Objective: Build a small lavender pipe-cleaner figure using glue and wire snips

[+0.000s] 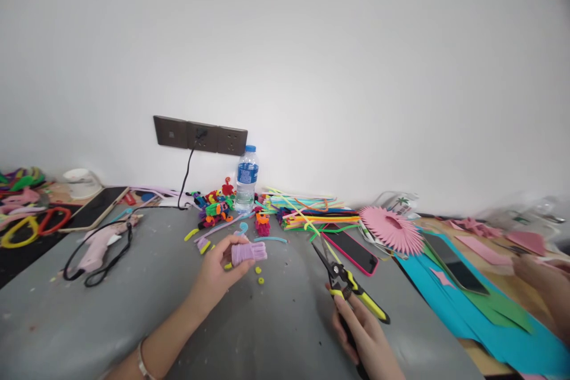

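Observation:
My left hand (218,270) is closed around a lilac pipe-cleaner bundle (244,253), wound around the middle with loose strands sticking out to the right. In my right hand (360,329) are black-and-yellow scissors (337,276), their blades parted and pointing up and away. A long yellow pipe cleaner (323,234) runs alongside the blades; whether it touches them I cannot tell. Small yellow-green snippets (260,280) lie on the grey mat (267,332) near my left hand. An orange and magenta pipe-cleaner figure (262,222) stands just beyond the bundle.
At the back are a water bottle (246,181), colourful figures (216,208) and a pile of pipe cleaners (312,214). A pink glue gun (95,249) with black cord lies left. Right are a phone (351,252), a pink paper fan (392,230), blue paper (449,303) and another person's hand (545,282).

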`<act>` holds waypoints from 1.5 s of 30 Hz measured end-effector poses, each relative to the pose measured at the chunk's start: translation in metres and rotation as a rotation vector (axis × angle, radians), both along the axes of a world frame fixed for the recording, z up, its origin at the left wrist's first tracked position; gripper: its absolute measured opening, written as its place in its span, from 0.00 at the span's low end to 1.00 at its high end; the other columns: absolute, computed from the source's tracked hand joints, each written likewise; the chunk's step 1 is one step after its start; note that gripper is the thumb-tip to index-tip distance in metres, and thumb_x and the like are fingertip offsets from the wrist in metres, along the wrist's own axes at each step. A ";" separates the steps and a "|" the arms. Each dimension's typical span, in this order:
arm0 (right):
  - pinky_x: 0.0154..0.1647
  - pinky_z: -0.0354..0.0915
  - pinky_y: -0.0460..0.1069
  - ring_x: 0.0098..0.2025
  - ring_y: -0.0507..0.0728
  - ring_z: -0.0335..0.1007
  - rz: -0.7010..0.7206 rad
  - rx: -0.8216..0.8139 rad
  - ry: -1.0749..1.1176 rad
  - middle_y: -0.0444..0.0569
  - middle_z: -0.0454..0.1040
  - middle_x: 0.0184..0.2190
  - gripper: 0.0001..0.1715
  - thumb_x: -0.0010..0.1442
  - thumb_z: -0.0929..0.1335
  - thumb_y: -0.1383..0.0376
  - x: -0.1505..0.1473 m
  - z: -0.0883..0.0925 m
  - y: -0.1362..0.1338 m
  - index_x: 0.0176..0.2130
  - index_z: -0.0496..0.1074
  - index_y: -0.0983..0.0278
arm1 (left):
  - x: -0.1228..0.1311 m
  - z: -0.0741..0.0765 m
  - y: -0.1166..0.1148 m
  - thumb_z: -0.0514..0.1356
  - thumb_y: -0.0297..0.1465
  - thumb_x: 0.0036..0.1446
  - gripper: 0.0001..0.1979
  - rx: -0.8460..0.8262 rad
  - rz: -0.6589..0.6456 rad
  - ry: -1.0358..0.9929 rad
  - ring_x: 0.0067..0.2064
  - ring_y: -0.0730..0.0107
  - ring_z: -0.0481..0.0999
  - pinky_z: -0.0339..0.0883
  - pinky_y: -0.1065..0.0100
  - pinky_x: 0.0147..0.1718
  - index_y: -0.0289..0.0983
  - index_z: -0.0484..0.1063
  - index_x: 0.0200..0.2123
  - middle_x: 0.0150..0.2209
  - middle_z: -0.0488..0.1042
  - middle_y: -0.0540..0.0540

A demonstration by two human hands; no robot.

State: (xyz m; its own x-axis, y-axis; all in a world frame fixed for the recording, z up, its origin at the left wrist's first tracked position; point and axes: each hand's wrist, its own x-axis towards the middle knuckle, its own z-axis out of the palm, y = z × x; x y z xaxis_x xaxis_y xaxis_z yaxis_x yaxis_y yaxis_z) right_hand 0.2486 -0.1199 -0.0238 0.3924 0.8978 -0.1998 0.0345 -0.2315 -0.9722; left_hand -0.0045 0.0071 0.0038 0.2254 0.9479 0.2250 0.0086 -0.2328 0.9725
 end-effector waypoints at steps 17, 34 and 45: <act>0.12 0.44 0.42 0.11 0.45 0.44 0.167 -0.068 -0.079 0.32 0.56 0.12 0.31 0.53 0.67 0.39 -0.002 -0.001 0.012 0.36 0.64 0.63 | -0.001 -0.007 0.006 0.66 0.38 0.49 0.15 -0.019 0.031 0.059 0.35 0.65 0.78 0.74 0.65 0.37 0.37 0.73 0.39 0.36 0.78 0.46; 0.17 0.54 0.44 0.13 0.47 0.60 0.111 -0.055 0.054 0.39 0.69 0.18 0.35 0.47 0.70 0.36 0.001 -0.002 0.018 0.33 0.60 0.62 | -0.030 0.011 0.039 0.71 0.40 0.43 0.16 -0.198 0.513 -0.814 0.30 0.76 0.72 0.66 0.74 0.29 0.39 0.73 0.33 0.32 0.76 0.52; 0.21 0.60 0.46 0.17 0.49 0.64 0.167 0.007 0.101 0.45 0.74 0.28 0.41 0.50 0.70 0.38 0.006 0.009 0.010 0.50 0.64 0.65 | -0.017 -0.001 0.028 0.70 0.41 0.45 0.19 -0.171 0.226 -0.229 0.29 0.71 0.74 0.65 0.72 0.28 0.40 0.73 0.39 0.31 0.76 0.51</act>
